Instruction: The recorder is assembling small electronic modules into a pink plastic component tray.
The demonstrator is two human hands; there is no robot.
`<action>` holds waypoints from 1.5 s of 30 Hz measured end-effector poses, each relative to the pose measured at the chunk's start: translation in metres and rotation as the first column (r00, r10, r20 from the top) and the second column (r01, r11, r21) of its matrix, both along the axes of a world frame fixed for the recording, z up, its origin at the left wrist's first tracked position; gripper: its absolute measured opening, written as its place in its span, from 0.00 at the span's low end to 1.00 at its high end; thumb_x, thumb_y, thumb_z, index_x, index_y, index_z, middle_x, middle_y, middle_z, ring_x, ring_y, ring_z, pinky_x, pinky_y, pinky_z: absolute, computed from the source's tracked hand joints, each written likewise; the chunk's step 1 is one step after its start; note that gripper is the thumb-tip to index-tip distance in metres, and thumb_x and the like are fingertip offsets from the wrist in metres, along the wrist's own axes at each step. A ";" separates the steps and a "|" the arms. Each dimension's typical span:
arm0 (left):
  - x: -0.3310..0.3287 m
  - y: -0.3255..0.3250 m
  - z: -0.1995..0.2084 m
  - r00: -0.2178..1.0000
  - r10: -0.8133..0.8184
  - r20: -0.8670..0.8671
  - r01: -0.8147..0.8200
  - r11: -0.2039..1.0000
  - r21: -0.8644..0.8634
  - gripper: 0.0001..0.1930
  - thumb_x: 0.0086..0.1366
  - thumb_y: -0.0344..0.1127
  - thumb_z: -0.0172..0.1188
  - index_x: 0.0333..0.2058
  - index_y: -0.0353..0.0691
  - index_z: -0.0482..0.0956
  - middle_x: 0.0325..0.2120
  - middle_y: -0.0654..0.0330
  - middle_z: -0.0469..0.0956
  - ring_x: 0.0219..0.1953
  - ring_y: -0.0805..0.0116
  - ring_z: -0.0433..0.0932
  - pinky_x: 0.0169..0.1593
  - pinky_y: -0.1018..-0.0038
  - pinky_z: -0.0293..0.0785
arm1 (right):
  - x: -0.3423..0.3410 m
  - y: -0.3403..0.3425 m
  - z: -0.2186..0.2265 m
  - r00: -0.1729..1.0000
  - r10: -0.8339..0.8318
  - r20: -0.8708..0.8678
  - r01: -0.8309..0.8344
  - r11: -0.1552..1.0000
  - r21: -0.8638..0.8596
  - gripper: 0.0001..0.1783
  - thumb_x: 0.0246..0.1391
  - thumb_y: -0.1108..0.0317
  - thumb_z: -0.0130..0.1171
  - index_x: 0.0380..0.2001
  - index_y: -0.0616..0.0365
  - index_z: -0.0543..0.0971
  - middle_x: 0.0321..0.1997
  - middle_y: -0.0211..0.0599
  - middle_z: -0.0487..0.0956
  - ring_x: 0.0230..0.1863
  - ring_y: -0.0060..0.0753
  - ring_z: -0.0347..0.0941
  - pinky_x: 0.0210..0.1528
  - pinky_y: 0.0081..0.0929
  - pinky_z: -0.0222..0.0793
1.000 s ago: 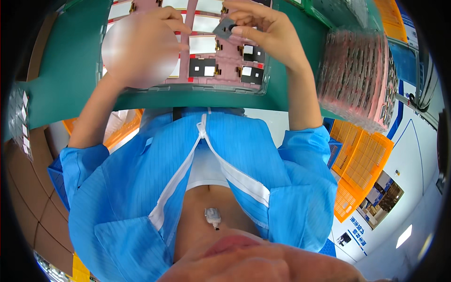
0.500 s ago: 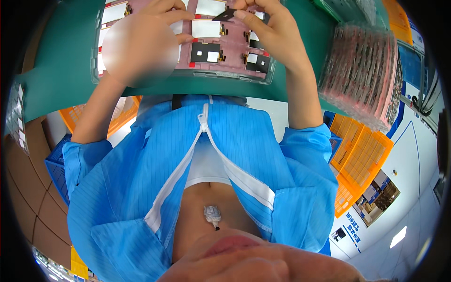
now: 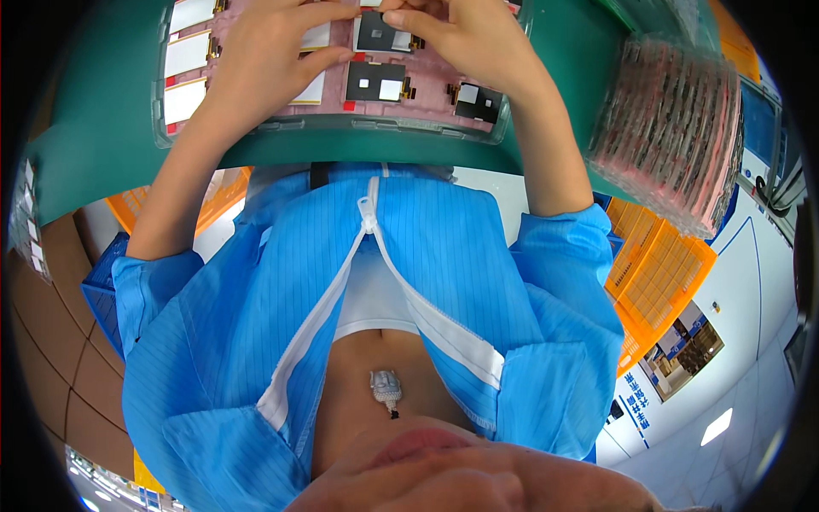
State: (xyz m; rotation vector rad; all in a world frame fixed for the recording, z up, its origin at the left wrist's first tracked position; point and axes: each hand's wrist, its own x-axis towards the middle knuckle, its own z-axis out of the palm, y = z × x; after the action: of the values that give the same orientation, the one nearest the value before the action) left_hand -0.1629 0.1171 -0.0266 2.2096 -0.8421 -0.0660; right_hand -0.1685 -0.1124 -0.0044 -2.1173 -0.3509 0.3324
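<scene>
A clear-rimmed tray with a pink bed holds rows of flat white panels with small ribbon connectors. Over one panel in the far row lies a thin black sheet with a small pale square. My right hand has thumb and finger closed at the sheet's far right corner; the fingertips are partly cut off by the frame's edge. My left hand spreads thumb and forefinger beside the sheet's left edge, holding nothing visible. Nearer me sit another black-covered panel and, to its right, a third.
A green mat covers the table. At the right stands a tall stack of clear trays with pink layers. Orange crates lie beyond the table's right side, and a blue crate stands low at the left.
The black sheet, tilted in my right hand before, now lies flat over a white panel. My right hand has moved left and my left hand slightly away from me. The tray appears slightly shifted in view.
</scene>
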 end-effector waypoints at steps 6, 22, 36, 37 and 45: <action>0.002 0.006 -0.042 0.975 -0.013 0.224 0.014 1.000 -0.002 0.18 0.58 0.38 0.74 0.48 0.48 0.84 0.41 0.58 0.85 0.43 0.54 0.81 0.44 0.60 0.77 | 0.001 0.004 0.001 1.000 0.022 0.015 -0.021 0.999 -0.046 0.04 0.57 0.75 0.63 0.34 0.66 0.81 0.24 0.42 0.78 0.25 0.30 0.72 0.31 0.31 0.68; 0.009 -0.020 -0.059 0.977 -0.171 0.128 0.186 0.390 -0.902 0.21 0.46 0.29 0.76 0.41 0.35 0.85 0.39 0.55 0.78 0.45 0.53 0.77 0.49 0.62 0.74 | 0.003 0.009 -0.002 1.000 0.015 0.012 -0.014 0.997 -0.076 0.05 0.56 0.74 0.65 0.34 0.67 0.82 0.24 0.45 0.80 0.26 0.33 0.75 0.32 0.31 0.70; 0.001 0.004 -0.040 0.977 0.012 0.212 -0.006 0.999 -0.032 0.18 0.60 0.42 0.73 0.49 0.48 0.84 0.40 0.56 0.85 0.42 0.53 0.83 0.43 0.59 0.78 | -0.014 0.012 -0.012 0.902 0.072 0.425 0.027 0.975 -0.222 0.04 0.51 0.73 0.64 0.30 0.59 0.79 0.32 0.45 0.80 0.39 0.53 0.75 0.44 0.47 0.67; 0.002 0.002 -0.038 0.972 0.002 0.233 0.009 0.999 -0.049 0.19 0.60 0.42 0.73 0.49 0.48 0.84 0.39 0.55 0.85 0.40 0.52 0.83 0.42 0.59 0.78 | -0.016 0.012 -0.016 0.830 0.099 0.549 0.062 0.962 -0.266 0.05 0.51 0.72 0.65 0.31 0.59 0.78 0.32 0.44 0.80 0.41 0.53 0.75 0.44 0.47 0.67; 0.008 -0.018 -0.042 0.989 -0.063 0.131 0.119 0.867 -0.484 0.20 0.46 0.29 0.75 0.41 0.34 0.84 0.40 0.55 0.78 0.46 0.52 0.76 0.49 0.62 0.74 | -0.027 0.034 -0.004 0.807 -0.056 0.587 0.277 0.915 -0.294 0.11 0.51 0.71 0.66 0.38 0.59 0.76 0.37 0.42 0.76 0.44 0.53 0.72 0.47 0.46 0.66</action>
State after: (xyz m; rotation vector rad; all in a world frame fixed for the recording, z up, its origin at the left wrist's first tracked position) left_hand -0.1545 0.0994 -0.0686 1.7028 -0.9083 0.2087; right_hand -0.1960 -0.0781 -0.0080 -2.5786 -0.4632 -0.3966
